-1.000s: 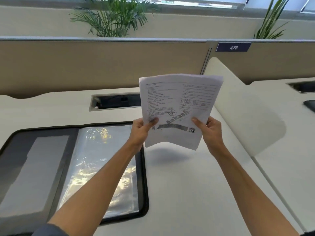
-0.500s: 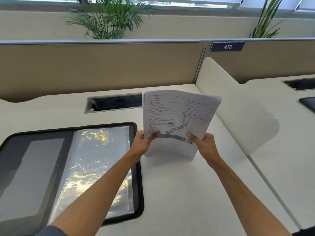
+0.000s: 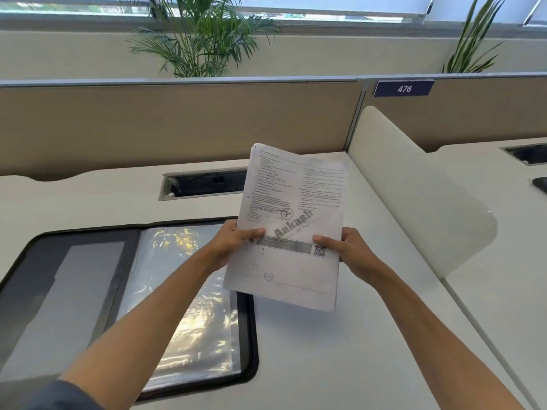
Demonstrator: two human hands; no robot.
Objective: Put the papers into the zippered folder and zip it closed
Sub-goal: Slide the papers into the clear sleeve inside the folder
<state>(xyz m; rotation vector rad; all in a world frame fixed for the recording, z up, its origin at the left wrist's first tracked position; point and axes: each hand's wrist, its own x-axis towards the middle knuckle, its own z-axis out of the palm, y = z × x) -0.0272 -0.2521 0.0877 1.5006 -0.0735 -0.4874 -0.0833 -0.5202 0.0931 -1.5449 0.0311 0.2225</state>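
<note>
We hold the papers (image 3: pixel 291 223), a thin, flat stack of white printed sheets, with the left hand (image 3: pixel 233 242) and right hand (image 3: pixel 349 251) pinching its two long edges, thumbs on the front. The stack is above the smooth white desk (image 3: pixel 340 350), its long axis running from 6 to 12 o'clock, the top slightly tilted to 1 o'clock. At 8 o'clock from it, the black folder (image 3: pixel 250 335) lies open and flat, with rounded corners and a glossy, wrinkled plastic sleeve (image 3: pixel 183 291) inside.

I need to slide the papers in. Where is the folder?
The folder lies open on the desk, lower left in the head view, beside the held papers.
</note>
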